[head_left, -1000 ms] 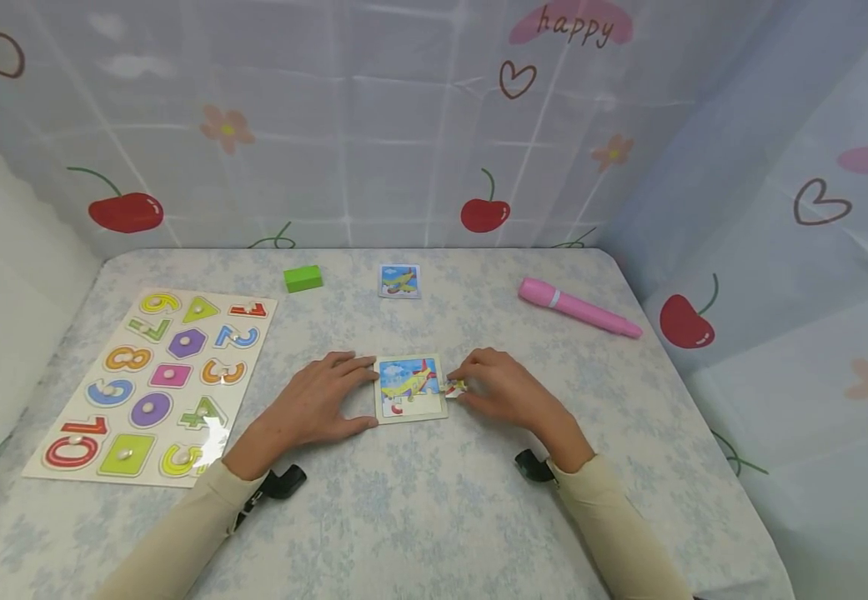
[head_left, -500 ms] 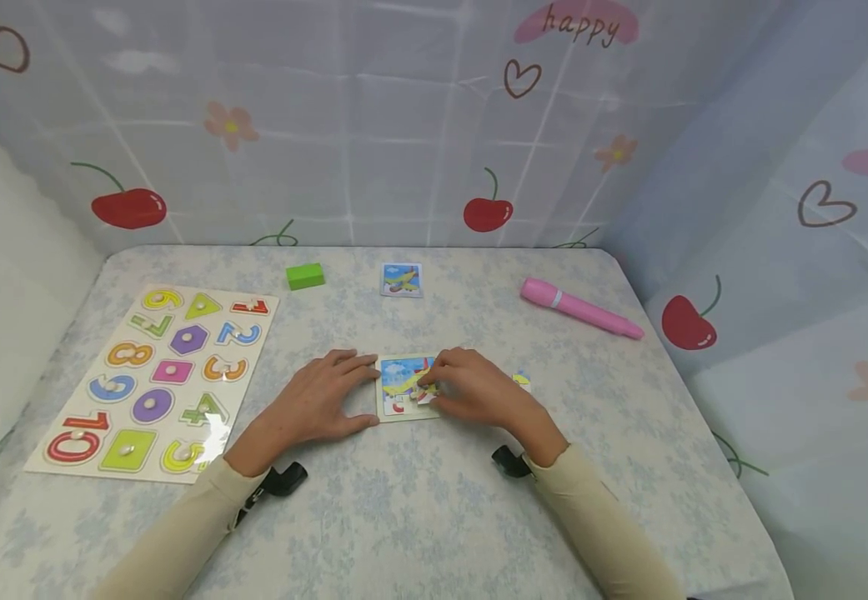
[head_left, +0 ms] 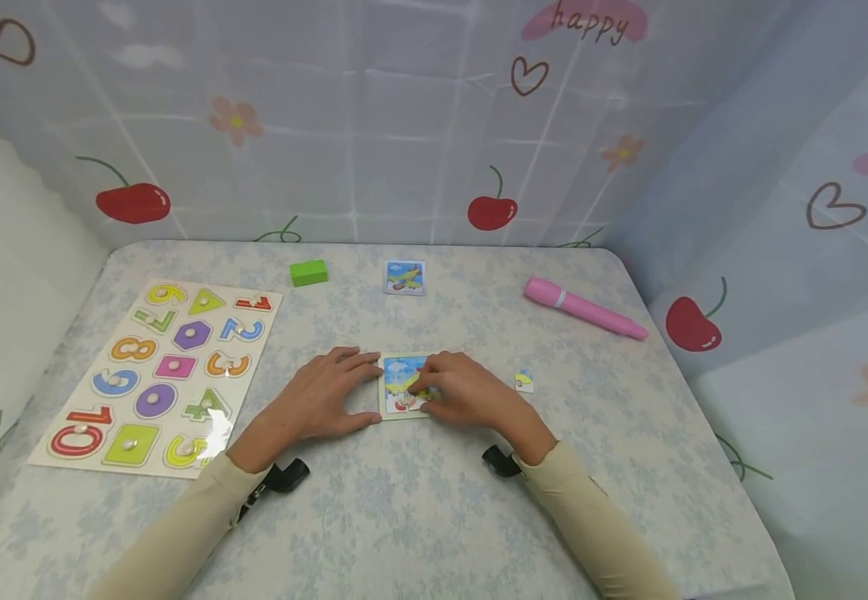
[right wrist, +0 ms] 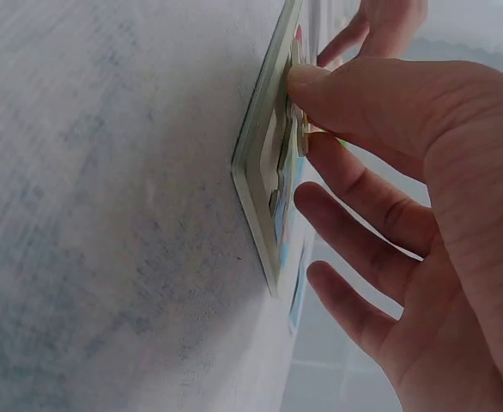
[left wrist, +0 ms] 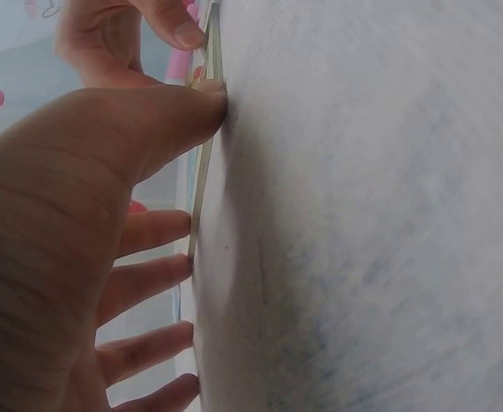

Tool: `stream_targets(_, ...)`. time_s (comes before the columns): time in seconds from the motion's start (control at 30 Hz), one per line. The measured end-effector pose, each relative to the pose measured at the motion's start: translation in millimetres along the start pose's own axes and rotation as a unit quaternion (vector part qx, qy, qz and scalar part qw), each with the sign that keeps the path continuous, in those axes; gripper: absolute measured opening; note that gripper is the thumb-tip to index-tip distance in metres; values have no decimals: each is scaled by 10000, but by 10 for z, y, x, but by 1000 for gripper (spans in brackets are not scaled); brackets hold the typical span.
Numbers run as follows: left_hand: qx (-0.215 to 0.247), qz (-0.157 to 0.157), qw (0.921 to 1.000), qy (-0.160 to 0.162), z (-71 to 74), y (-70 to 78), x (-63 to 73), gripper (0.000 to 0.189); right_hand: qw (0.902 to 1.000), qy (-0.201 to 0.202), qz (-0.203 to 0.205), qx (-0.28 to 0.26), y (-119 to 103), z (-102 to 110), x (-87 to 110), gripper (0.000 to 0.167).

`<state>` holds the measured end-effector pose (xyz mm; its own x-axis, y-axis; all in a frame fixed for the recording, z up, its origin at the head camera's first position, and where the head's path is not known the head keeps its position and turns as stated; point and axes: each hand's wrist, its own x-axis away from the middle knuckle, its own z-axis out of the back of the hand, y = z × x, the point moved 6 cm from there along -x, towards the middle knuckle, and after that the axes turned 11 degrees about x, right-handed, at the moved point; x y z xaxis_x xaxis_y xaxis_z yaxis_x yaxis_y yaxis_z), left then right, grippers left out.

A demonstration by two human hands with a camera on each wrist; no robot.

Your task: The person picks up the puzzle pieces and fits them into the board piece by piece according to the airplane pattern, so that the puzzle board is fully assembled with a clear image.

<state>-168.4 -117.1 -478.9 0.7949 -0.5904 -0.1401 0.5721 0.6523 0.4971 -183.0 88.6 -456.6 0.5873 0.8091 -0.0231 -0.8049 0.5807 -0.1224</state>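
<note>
A small jigsaw tray with an airplane picture lies flat at mid-table in the head view. My left hand rests at its left side. In the left wrist view the thumb and a couple of extended fingertips touch the tray's edge. Over the tray's lower right part, my right hand pinches a jigsaw piece between thumb and index finger. The piece sits over the other pieces, and fingers partly hide it in the head view. A bare recess of the tray shows beside it in the right wrist view.
To the right lies one loose jigsaw piece. Behind the tray are an airplane picture card and a green block. A pink pen-shaped object lies back right. A number-and-shape puzzle board covers the left side.
My right hand has moved left from the tray's right edge to over its lower part, carrying the piece. This uncovers the loose piece at right. The left hand keeps its place.
</note>
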Motion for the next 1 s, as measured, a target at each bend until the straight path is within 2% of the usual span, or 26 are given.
stream_targets(0.23, 34, 32, 10000, -2, 3, 4, -10, 72, 9998, -137, 8, 126, -20, -33, -15, 26)
stream_targets(0.67, 4, 16, 10000, -21, 4, 14, -9, 73, 9996, -99, 76, 251, -43, -25, -17, 26)
stream_targets(0.83, -21, 22, 10000, -16, 5, 12, -12, 72, 9999, 20, 38, 154, -45, -16, -13, 18)
stream_targets(1.0, -9, 33, 10000, -19, 13, 16, -12, 72, 9999, -45, 2, 118, -42, -24, -10, 15)
